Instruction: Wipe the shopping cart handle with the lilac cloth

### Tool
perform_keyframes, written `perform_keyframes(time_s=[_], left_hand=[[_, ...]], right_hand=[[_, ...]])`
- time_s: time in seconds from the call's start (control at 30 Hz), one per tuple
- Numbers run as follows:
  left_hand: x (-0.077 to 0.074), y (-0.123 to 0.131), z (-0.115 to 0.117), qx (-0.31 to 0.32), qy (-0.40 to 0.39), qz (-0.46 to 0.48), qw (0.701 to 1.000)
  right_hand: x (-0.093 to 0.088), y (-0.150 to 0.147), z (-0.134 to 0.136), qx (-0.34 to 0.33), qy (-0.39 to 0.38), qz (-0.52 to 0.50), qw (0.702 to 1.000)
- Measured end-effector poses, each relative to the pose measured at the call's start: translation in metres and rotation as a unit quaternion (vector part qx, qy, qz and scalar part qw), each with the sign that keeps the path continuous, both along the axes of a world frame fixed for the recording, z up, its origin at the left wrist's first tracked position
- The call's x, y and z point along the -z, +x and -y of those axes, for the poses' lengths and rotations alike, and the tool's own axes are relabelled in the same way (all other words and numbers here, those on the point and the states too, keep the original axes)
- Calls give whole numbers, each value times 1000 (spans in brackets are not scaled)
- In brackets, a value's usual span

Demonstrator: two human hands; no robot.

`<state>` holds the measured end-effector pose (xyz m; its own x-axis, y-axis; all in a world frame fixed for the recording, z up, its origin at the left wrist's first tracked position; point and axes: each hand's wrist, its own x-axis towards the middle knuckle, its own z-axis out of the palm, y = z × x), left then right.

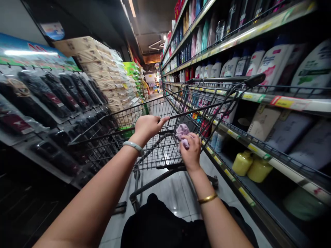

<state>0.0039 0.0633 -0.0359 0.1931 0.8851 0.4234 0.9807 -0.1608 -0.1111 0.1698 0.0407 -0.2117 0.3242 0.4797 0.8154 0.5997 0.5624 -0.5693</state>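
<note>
So the purple cloth [182, 131] is just right of center in the frame, bunched up in the right hand [190, 150]. Fingers are curled around it, with a wad poking out past the fingertips toward the top and another bit showing by the thumb. The left hand [148, 128] is up and to the left of it, a bit apart from the cloth, wrapped over a rail of the shopping cart [165, 148] with the thumb lying along the bar. Both hands are over the cart's wire mesh.

Edges: the cart fills the middle, and its thick bar end [254, 81] sticks out at upper right, overlapping the shelf unit [292, 101] in view. Can't tell if they touch. Shampoo bottles [275, 62] line that side, yellow jars [252, 166] sit lower right. On the left, a rack of packaged goods [60, 91] and stacked boxes [94, 65] crowd the cart's far corner.

Open room is mostly bare floor [181, 196]: a patch at lower center around the wheels, a thin strip along the shelf base, plus the aisle running off toward upper center.
</note>
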Motion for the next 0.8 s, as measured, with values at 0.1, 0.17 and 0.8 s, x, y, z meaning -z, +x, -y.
perform_keyframes(time_s=[0.1,0.17,0.8], left_hand=[[6,3,3,-20,34,13,999],[9,7,6,-28,52,20,998],[-20,-25,30,13,-44,-47,998]], right_hand=[[5,-7,0,20,-51,29,998],[13,-23,9,-17,-90,74,993],[8,-28,7,-68,-102,132,984]])
